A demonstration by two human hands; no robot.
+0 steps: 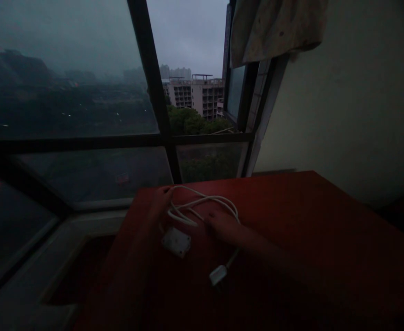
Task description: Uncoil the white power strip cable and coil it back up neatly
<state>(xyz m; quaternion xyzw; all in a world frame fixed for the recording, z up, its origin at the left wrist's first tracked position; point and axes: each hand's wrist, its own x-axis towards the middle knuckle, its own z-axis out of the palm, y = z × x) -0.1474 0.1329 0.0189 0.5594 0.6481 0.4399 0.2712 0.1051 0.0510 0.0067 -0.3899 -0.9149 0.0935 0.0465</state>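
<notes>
A white power cord [219, 197] lies in loose loops on the red-brown table. At one end is a small white box [176, 242], apparently a socket block, lying below my left hand. A white plug [218, 275] rests nearer to me, its prongs facing my side. My left hand [161, 202] is closed on the cord at the left end of the loops, by the table's far left corner. Within the loops, my right hand [221, 225] pinches a stretch of the cord, and another strand passes behind its wrist. Dim light hides much of the fingers.
The table [291, 207] reaches to the window frame [165, 124] and runs along the wall on the right. A curtain [277, 32] hangs at the upper right of the open pane. Left of the table is a low sill [94, 225]. Buildings [202, 94] and trees show outside.
</notes>
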